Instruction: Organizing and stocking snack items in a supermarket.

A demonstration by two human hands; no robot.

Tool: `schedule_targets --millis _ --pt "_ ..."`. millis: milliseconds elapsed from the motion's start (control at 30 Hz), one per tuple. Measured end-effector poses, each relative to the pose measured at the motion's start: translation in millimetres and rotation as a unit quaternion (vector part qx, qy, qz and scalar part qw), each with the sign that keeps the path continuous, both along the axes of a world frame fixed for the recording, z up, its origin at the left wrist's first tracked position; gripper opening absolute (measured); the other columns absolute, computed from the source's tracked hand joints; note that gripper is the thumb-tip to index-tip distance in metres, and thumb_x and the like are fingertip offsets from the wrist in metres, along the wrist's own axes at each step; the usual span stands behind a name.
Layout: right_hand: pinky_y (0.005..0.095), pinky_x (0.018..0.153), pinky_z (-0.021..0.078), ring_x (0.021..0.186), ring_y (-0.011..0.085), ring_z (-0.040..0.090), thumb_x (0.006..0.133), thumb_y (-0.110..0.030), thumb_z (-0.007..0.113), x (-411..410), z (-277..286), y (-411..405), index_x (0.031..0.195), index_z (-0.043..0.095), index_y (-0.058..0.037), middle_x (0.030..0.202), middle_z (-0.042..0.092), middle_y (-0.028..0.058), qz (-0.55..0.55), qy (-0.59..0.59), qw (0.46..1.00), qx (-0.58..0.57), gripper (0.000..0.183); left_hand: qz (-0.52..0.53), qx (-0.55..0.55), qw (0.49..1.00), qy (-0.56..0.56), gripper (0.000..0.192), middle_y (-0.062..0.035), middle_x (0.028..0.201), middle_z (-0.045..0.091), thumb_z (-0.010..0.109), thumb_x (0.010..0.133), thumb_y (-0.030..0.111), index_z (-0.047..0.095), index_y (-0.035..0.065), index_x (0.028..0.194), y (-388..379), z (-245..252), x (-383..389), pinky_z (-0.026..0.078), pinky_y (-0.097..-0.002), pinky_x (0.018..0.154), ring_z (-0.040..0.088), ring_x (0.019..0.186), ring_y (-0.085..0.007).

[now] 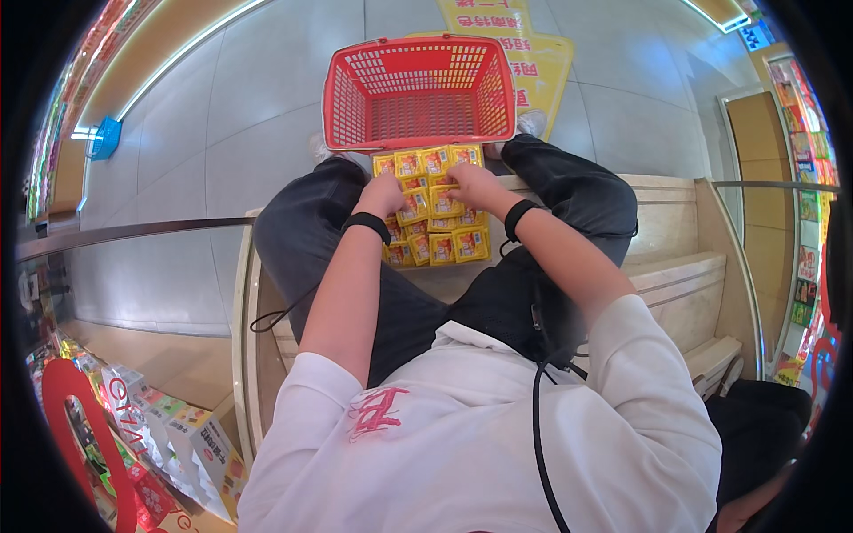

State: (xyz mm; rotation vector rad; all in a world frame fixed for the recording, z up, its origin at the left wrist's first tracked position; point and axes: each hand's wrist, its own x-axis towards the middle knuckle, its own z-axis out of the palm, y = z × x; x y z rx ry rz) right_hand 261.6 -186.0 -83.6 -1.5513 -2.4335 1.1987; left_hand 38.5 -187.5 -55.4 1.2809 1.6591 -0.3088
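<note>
Small yellow snack packets lie in rows in a shallow container between my knees, on a stone step. My left hand is at the left side of the rows, its fingertips at a packet near the middle. On the right, my right hand touches another packet with thumb and fingers. Whether either hand grips a packet cannot be told. Just beyond the packets stands a red plastic shopping basket, with no goods seen inside it.
Stone steps run beside and under me, with metal rails at both sides. A yellow floor sign bearing writing lies behind the basket. A blue basket is far left. Stocked shelves line both sides. Part of another person shows at lower right.
</note>
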Motion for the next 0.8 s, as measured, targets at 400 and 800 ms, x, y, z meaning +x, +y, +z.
schedule_targets --millis 400,800 --pt "0.0430 0.082 0.0489 0.096 0.0354 0.062 0.080 -0.034 0.068 15.5 8.6 16.5 0.097 0.058 -0.0014 0.098 0.065 0.0197 -0.153 -0.007 0.988 0.037 0.038 -0.021 0.145 0.977 0.155 0.038 -0.0158 0.107 0.068 0.073 0.076 0.030 0.067 0.0056 0.104 5.8 27.3 -4.6 0.053 -0.0405 0.083 0.065 0.101 -0.0307" --pt "0.0376 0.067 0.0595 0.082 0.0285 0.070 0.086 -0.024 0.054 55.9 8.4 18.3 0.120 0.052 0.0075 0.118 0.059 0.0182 -0.188 -0.049 0.890 -0.413 0.047 0.023 -0.110 0.991 0.070 0.023 -0.0146 0.082 0.070 0.058 0.085 0.014 0.067 -0.0045 0.096 10.2 -5.8 -35.7 0.055 -0.0365 0.056 0.069 0.066 -0.0231"
